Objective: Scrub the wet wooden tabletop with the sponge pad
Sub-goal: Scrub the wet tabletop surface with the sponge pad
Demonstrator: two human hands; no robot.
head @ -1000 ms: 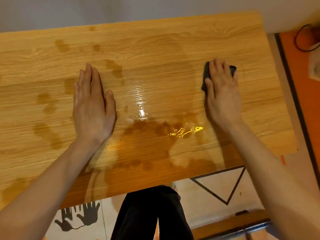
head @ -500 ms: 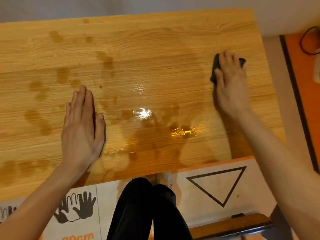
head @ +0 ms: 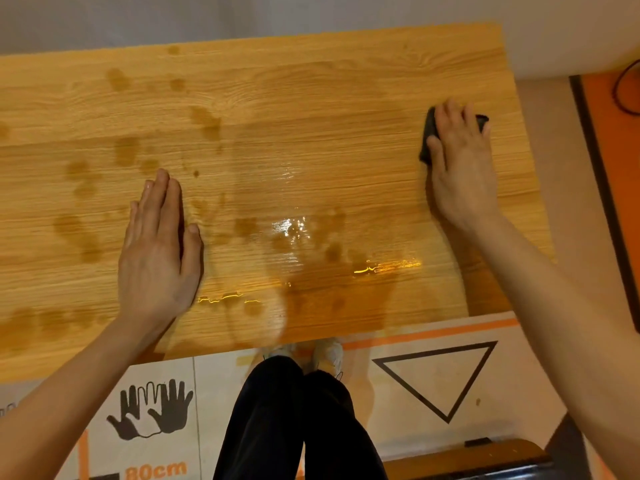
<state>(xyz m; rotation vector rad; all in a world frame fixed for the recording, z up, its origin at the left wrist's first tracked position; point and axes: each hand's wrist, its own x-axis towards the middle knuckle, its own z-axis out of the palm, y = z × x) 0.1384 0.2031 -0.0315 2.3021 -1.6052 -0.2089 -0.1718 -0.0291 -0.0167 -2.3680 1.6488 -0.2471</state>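
Our right fingers (head: pixel 450 121) lay straight and close together, pressed flat on the dark sponge pad (head: pixel 426 140), whose edges showed past the fingertips on the far side and beside the thumb. They did not curl round it; the pad was simply pinned to the wood under the right hand (head: pixel 457 168), near the far right corner of the tabletop (head: pixel 311 81). Our left fingers (head: pixel 157 199) were straight too, held together with the thumb a little apart, and the left hand (head: pixel 156 258) rested palm down on the wood, holding nothing, well apart from the pad.

Between the two hands spread a shiny wet patch (head: pixel 294 230) with bright glints in it, and darker damp blotches (head: pixel 83 181) were scattered over the left half and along the near edge. The wood right around the pad looked duller, though we could not tell whether it was dry.

We judged the scrubbing to be under way, with the pad at the right end of a stroke and most of the wet area not yet covered. The next move called for steady downward pressure and a sweep leftward into the wet patch, while the left hand braced us. On slick wood a pad held only by flat fingers might have slipped out from under them.

Below the near edge we saw dark trousers (head: pixel 294 427) and a floor mat (head: pixel 519 393) printed with a triangle and hand outlines.
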